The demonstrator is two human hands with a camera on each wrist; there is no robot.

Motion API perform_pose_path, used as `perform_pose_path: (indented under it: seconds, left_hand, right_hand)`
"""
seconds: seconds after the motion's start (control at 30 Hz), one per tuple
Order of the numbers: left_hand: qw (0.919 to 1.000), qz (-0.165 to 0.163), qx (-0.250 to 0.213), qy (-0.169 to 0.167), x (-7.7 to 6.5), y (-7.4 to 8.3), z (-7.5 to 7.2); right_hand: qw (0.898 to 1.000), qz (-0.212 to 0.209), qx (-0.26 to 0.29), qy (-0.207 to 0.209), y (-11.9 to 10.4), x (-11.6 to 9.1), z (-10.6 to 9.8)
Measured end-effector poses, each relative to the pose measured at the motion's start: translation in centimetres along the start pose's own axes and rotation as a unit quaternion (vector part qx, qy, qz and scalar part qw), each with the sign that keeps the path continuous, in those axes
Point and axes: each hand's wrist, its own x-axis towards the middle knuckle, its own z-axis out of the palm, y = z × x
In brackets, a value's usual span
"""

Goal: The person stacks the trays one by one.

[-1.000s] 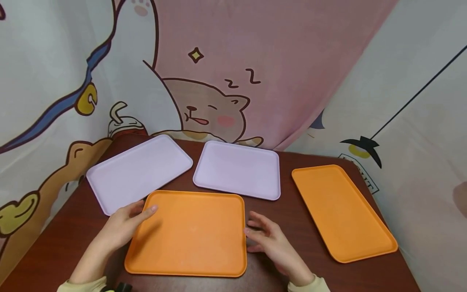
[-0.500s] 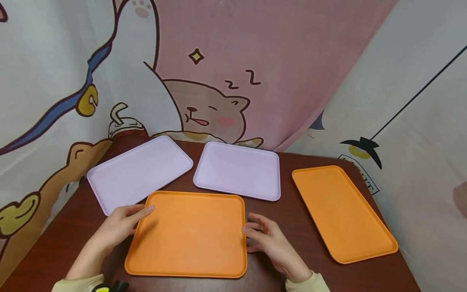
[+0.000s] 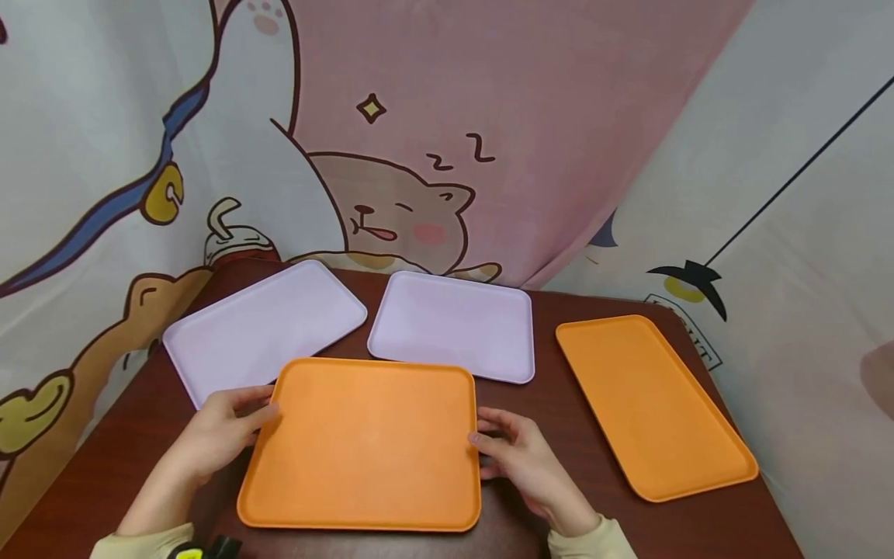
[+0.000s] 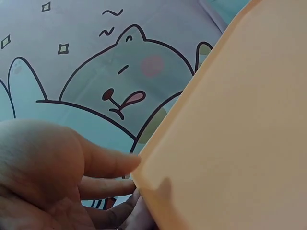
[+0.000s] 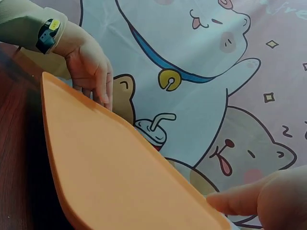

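Four trays are on or above the table (image 3: 545, 396): two orange and two lilac. The near orange tray (image 3: 370, 450) is centred at the near side, between the two hands, its far edge overlapping the near edge of the lilac tray at the far middle (image 3: 450, 322) in the head view. The left hand (image 3: 223, 428) grips its left rim, thumb over the edge and the other fingers outside; the right hand (image 3: 522, 458) grips the right rim likewise. The second lilac tray (image 3: 265, 326) lies slanted at the far left, partly behind the left hand; whether the two touch, I cannot tell. The second orange tray (image 3: 656, 407) lies lengthwise at the right, well apart from the right hand.

The only clear writing is two Z marks (image 3: 480, 147) on the printed cloth (image 3: 559, 78) behind, above one sleeping animal. A bordered strip of lettering (image 3: 701, 357) by the table's far right corner is cut off and too unclear to read whole. One yellow bell hangs on a blue ribbon in the print. One dark device (image 5: 48, 36) with a yellow patch is strapped to the left wrist; two pale sleeves (image 3: 594, 541) show.
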Motion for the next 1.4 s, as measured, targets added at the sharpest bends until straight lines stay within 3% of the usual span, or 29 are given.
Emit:
perform_pose_path:
  seconds: [0.4, 0.7, 1.2, 1.4]
  left_hand:
    - [0.9991, 0.028, 0.003, 0.031, -0.6, 1.3, 0.4]
    - [0.9984, 0.038, -0.029, 0.031, -0.8, 2.4, 1.1]
    - [0.9965, 0.054, -0.061, 0.016, -0.5, 3.3, 3.1]
    - [0.9971, 0.053, -0.054, 0.008, -0.3, 3.7, 3.5]
  right_hand:
    - [1.0, -0.012, -0.007, 0.021, -0.2, -0.7, -0.9]
    - [0.997, -0.016, -0.017, 0.068, -1.1, -1.1, -1.8]
    - [0.994, -0.02, -0.024, 0.103, -1.8, -3.1, -3.9]
    - [0.994, -0.01, -0.02, 0.108, -1.8, -3.5, -4.4]
